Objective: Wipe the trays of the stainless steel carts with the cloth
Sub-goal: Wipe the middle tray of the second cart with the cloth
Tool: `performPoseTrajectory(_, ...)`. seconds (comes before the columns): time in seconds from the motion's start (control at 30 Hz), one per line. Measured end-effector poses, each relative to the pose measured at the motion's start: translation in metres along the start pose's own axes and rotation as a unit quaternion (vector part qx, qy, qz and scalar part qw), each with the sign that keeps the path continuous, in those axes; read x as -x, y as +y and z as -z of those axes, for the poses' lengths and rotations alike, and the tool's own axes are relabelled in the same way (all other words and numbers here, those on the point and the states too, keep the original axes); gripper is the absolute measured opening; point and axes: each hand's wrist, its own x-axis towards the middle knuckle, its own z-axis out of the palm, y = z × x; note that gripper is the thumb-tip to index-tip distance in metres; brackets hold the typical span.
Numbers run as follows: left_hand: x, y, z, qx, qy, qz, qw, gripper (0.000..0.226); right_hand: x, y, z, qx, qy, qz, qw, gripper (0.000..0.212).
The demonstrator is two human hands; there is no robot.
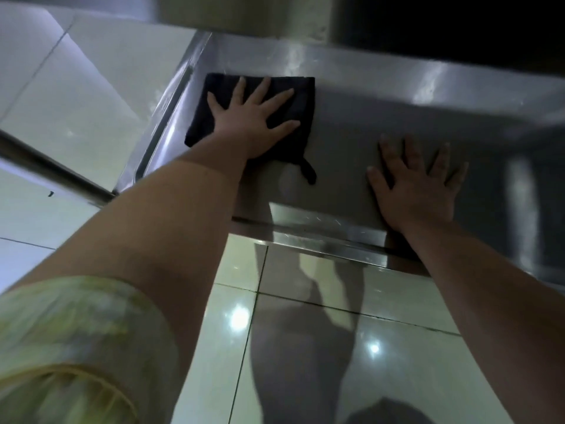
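- Head view: the left hand (pixel 249 117) lies flat with its fingers spread wide, palm pressed onto the dark cloth (pixel 253 110), which sits folded on the steel tray (pixel 351 148).
- Taking the cloth as landmark: it lies in the tray's far-left part, just beside the tray's left rim (pixel 171 117) and close to the far wall; a small loop of fabric trails from its near-right corner.
- The right hand (pixel 415 185) rests well to the right of the cloth, also flat and splayed, holding nothing, heel near the tray's front edge. It looks like a brace, not a wiping hand.
- The unwiped run of tray stretches rightward from the cloth, along the tray's long axis, so the coming stroke probably sweeps right, toward the right hand, or back toward the front edge.
- The left hand is the 1 on the cloth, so it is the nearer.
- Count: 1 cloth, 1 tray in view, 2 hands, 1 cart post (pixel 46 166) to the left of the cloth, over glossy floor tiles (pixel 305 332).
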Motion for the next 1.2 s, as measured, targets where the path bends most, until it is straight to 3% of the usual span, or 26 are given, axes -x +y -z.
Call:
performPoseTrajectory(0.1,0.006,0.036,-0.005,-0.001,0.007,-0.002,1.000,0.070,-0.002,-0.003,0.000,0.004,-0.005,0.001,1.000,0.061)
performPoseTrajectory(0.2,0.020,0.083,-0.015,-0.018,0.009,-0.078,0.997,0.072,-0.002,0.001,-0.001,0.007,-0.011,0.003,1.000,0.060)
performPoseTrajectory(0.3,0.032,0.081,-0.020,-0.007,0.023,-0.112,0.993,0.073,-0.001,0.005,-0.003,-0.007,-0.008,0.010,1.000,0.061)
performPoseTrajectory(0.5,0.035,-0.036,-0.001,0.020,0.033,0.028,0.999,0.073,0.000,0.007,-0.001,-0.020,0.003,0.010,1.000,0.063)
performPoseTrajectory(0.6,0.038,-0.056,0.002,-0.002,0.013,0.061,0.998,0.071,0.000,0.002,-0.001,-0.001,0.002,0.004,1.000,0.062)
performPoseTrajectory(0.7,0.033,-0.010,-0.001,-0.006,0.011,0.048,0.999,0.069,0.001,-0.001,0.000,0.002,-0.003,0.000,1.000,0.061)
performPoseTrajectory(0.83,0.049,0.082,-0.016,-0.016,0.009,-0.065,0.998,0.071,0.001,0.003,0.001,0.000,-0.005,0.005,1.000,0.060)
performPoseTrajectory(0.9,0.064,0.090,-0.021,-0.012,0.014,-0.092,0.996,0.072,0.002,0.006,0.003,-0.007,-0.016,0.004,1.000,0.060)
performPoseTrajectory(1.0,0.085,0.042,-0.020,-0.006,0.042,-0.102,0.994,0.072,0.005,0.008,0.004,-0.014,-0.022,0.005,1.000,0.060)
performPoseTrajectory(1.13,0.110,-0.056,-0.012,-0.011,0.015,0.022,1.000,0.075,0.006,0.005,0.004,-0.015,-0.017,0.005,1.000,0.061)
performPoseTrajectory(1.2,0.117,-0.072,-0.011,-0.022,-0.009,0.062,0.998,0.075,0.005,0.001,0.004,-0.009,-0.013,0.000,1.000,0.061)
